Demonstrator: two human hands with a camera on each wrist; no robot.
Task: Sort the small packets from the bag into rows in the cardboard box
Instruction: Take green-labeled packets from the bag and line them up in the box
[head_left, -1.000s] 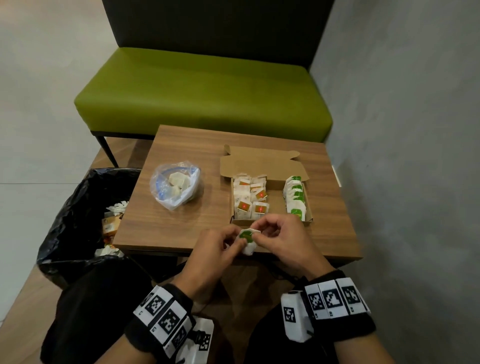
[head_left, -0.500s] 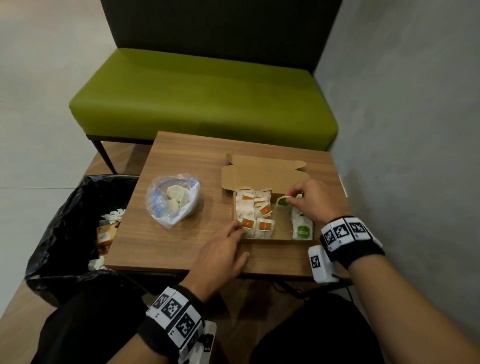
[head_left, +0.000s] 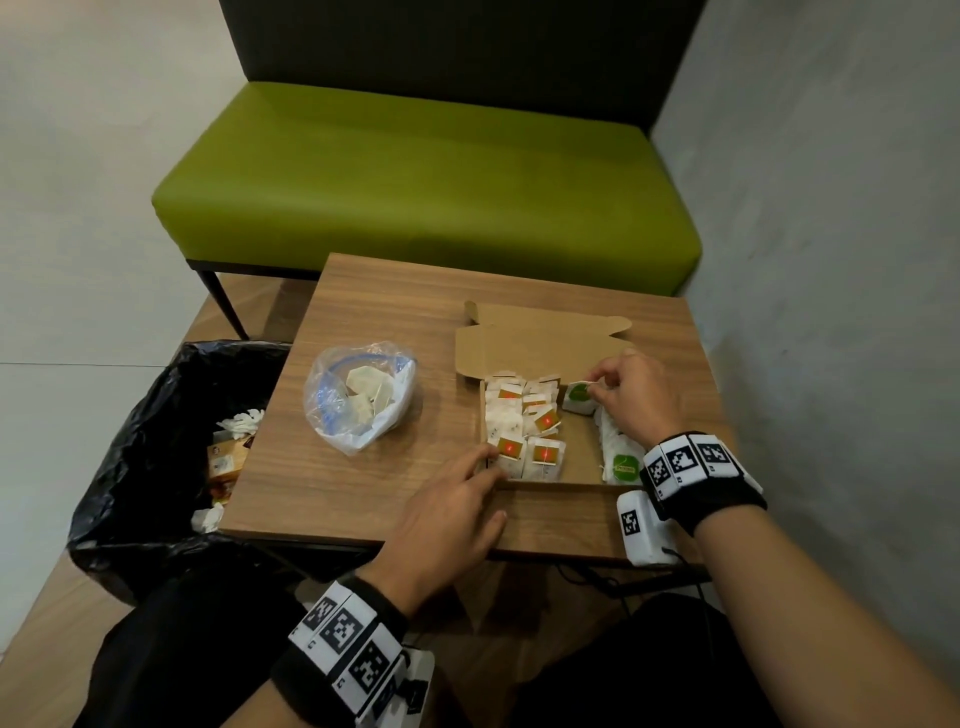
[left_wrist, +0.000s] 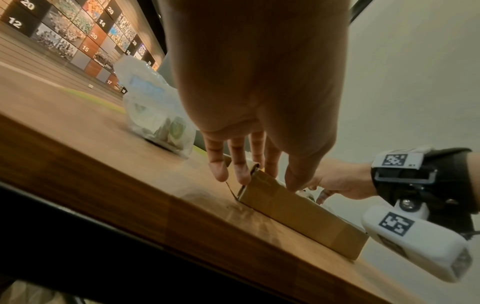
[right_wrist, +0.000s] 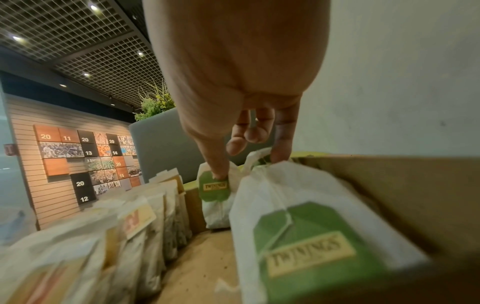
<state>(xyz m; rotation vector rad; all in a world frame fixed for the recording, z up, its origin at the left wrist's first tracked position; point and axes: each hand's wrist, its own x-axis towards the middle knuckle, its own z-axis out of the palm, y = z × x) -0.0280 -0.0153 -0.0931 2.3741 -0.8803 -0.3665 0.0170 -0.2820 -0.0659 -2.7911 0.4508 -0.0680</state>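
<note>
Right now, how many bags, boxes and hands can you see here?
Clear bag: 1
Bin bag: 1
Box: 1
Hands: 2, left and right, which pinches a green packet
Total: 5

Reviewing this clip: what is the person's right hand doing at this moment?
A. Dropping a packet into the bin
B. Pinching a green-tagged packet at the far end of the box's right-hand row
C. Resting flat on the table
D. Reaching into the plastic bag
B: the right hand pinches the green-tagged packet at its top, inside the cardboard box, at the far end of the green row.
</note>
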